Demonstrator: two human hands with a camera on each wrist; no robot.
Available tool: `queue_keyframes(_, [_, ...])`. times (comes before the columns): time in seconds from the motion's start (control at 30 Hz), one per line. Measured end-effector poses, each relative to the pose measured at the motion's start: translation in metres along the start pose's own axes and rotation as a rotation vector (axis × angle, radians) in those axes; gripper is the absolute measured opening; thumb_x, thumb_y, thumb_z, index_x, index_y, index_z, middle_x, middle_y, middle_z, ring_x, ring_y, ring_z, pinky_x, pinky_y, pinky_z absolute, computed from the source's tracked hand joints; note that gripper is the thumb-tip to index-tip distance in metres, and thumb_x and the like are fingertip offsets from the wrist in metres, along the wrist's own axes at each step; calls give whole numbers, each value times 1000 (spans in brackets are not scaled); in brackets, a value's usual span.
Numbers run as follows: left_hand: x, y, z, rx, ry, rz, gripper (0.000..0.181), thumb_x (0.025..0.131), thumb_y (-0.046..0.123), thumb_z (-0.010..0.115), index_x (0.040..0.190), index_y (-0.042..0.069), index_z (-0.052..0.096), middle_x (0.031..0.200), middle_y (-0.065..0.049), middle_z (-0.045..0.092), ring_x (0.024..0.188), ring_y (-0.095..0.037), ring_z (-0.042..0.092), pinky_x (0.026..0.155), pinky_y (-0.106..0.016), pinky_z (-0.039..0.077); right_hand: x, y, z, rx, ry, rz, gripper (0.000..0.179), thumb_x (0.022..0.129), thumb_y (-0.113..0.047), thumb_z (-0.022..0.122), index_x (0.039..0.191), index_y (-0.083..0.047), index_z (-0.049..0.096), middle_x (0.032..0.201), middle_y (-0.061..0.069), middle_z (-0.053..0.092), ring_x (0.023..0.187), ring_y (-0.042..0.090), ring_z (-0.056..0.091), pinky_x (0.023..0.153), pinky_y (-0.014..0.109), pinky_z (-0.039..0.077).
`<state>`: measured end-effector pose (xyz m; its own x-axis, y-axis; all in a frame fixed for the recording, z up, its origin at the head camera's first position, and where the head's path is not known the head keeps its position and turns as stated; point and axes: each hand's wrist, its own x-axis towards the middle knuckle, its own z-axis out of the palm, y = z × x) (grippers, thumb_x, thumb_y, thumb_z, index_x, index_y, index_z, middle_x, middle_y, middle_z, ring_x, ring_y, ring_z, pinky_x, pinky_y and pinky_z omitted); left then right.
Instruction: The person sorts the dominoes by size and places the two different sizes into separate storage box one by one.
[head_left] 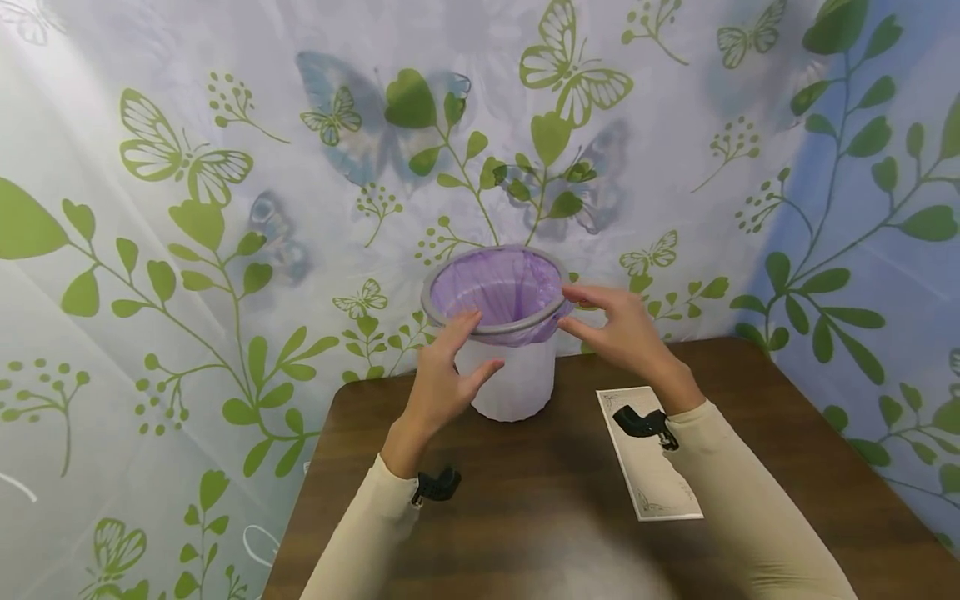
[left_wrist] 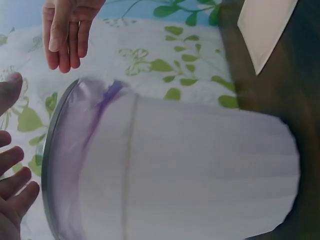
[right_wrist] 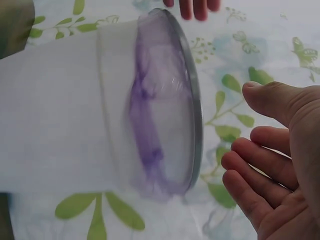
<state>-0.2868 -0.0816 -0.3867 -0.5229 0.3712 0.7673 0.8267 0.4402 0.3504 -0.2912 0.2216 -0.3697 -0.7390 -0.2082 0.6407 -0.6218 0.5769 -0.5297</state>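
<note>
A white bin (head_left: 513,383) stands upright on the table, lined with a thin purple bag (head_left: 487,287). A grey ring (head_left: 426,298) circles its mouth, and the bag's edge hangs folded over the outside, bunched in the right wrist view (right_wrist: 145,110). My left hand (head_left: 441,379) is at the bin's near left side, thumb and fingers spread. At the right side of the rim is my right hand (head_left: 622,329), fingers loosely extended. Both wrist views show a gap between the hands (left_wrist: 15,200) (right_wrist: 280,190) and the ring; neither holds anything.
A cream card (head_left: 652,467) with ornamented corners lies on the dark wooden table (head_left: 525,500), partly under my right forearm. Right behind the bin hangs a curtain (head_left: 465,50) printed with green leaves and butterflies. Black clips (head_left: 438,485) sit on both wrists.
</note>
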Motion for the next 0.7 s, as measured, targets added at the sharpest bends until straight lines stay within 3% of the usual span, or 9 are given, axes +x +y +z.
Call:
queue_keyframes(0.1, [-14,7,5,-23,0,17,72,83,31,84,142,1,54,144,-14,57,139,-31,49,114,-44,41,-17,8,-8,-42,2,32,52,88,-35,78,135,-20,65,130,3,68,113,27,67,95,53,52])
queue_keyframes(0.33, [-42,22,25,-53,10,50,75,80,30,86,142,2,54,143,-16,57,138,-33,49,114,-43,40,-52,36,-20,-130,39,82,52,87,-39,79,134,-24,65,129,1,69,114,23,67,89,46,54])
queue_keyframes(0.5, [-57,29,47,-68,-47,36,78,80,34,85,144,4,53,146,-13,55,140,-32,47,115,-43,38,-74,56,-26,-165,47,127,54,86,-38,80,135,-22,65,128,5,70,115,28,66,93,50,51])
queue_keyframes(0.7, [-72,31,68,-65,-101,-6,81,81,39,84,145,3,51,148,-14,53,141,-33,46,115,-45,38,-100,78,-30,-191,-2,206,59,87,-42,78,140,-23,60,134,6,66,123,32,61,97,53,48])
